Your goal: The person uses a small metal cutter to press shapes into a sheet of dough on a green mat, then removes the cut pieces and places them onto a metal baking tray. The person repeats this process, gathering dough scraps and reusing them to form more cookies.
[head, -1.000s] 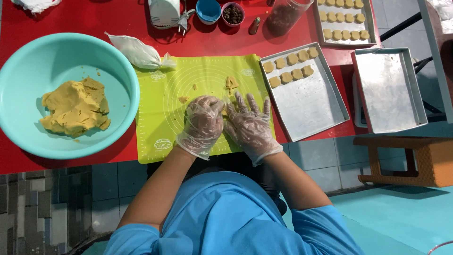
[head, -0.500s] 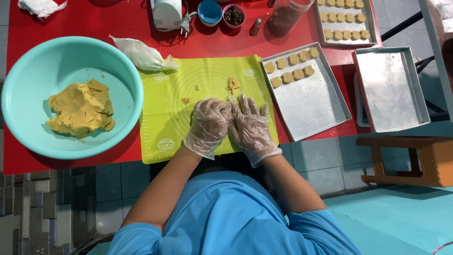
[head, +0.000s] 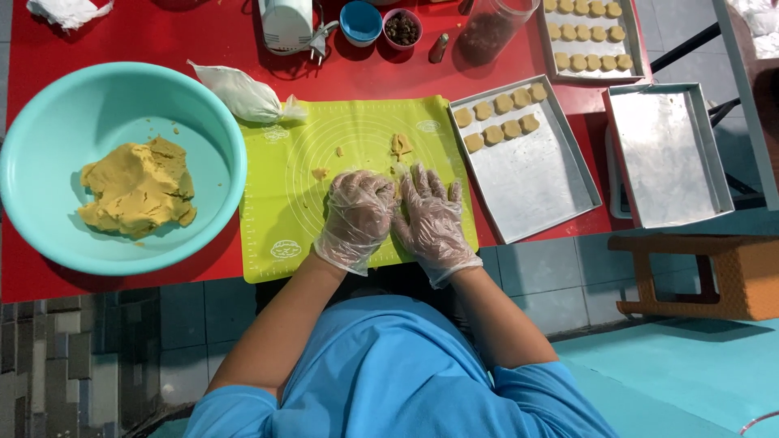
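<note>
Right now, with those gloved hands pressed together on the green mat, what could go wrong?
The left hand and right hand work near the front edge of the green mat, so dough might slip off the table. A small dough piece lies loose and could dry out or stick. The loose gloves could snag in sticky dough.

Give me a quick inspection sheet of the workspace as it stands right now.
Surface: red table, green mat laid on it.
Job's things: dough lump in teal bowl; dough scrap on the mat; tray with seven shaped pieces.
Clutter: tied white bag, blue cup, bowl of dark bits, jar, filled tray, bare tray.
Grippers: left hand and right hand, gloved, pressed together over the mat.
Cables: plug beside white appliance.
Surroundings: tiled floor, wooden stool.
</note>
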